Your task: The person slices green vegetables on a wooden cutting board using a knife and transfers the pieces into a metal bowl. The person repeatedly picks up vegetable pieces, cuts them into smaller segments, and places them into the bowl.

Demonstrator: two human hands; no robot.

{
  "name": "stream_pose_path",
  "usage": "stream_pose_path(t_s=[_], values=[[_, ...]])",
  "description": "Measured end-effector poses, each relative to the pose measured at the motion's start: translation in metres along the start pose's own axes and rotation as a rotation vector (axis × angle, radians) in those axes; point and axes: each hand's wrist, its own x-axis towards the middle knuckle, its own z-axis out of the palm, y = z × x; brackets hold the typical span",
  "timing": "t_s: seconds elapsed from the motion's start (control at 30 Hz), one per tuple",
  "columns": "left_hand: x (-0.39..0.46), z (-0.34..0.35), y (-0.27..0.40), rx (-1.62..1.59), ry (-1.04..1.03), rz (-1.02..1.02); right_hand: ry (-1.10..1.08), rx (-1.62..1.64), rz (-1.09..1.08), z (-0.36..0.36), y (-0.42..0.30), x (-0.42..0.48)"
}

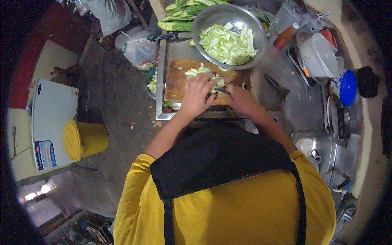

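Note:
On a wooden cutting board point(176, 88) lies a heap of sliced pale green vegetable point(196, 72). My left hand point(199, 93) rests on the heap, fingers spread and bent over the pieces; whether it grips any cannot be told. My right hand point(240, 99) is closed around the handle of a knife point(222, 91), whose blade points left into the slices, close to my left fingers. Beyond the board, a steel bowl point(200, 53) holds many more cut pieces point(228, 44). Behind it lie several long green vegetables, cut lengthwise point(176, 26).
A second knife's black handle point(165, 36) lies at the table's back left. Left of the board are a bowl of scraps point(151, 84) and a tied plastic bag point(139, 49). To the right are a bottle point(284, 36), plastic tubs point(318, 55) and a steel sink point(312, 144).

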Motion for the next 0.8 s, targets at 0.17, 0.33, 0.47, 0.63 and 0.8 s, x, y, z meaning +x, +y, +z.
stream_pose_path(t_s=[0.17, 0.33, 0.47, 0.63, 0.8], values=[[0.006, 0.022, -0.007, -0.036, -0.394, 0.137, -0.098, 0.067, 0.024, -0.030, -0.015, -0.021], [0.008, 0.023, -0.030, -0.113, -0.391, 0.113, -0.093, 0.088, 0.125, -0.057, 0.008, -0.046], [0.004, 0.027, -0.062, -0.037, -0.348, 0.074, -0.015, 0.076, 0.161, -0.080, 0.036, -0.073], [0.016, 0.018, -0.082, -0.007, -0.381, 0.022, 0.094, 0.005, 0.341, -0.067, 0.070, -0.076], [0.036, 0.011, -0.092, -0.076, -0.395, -0.169, 0.122, 0.031, 0.337, -0.045, 0.065, -0.047]])
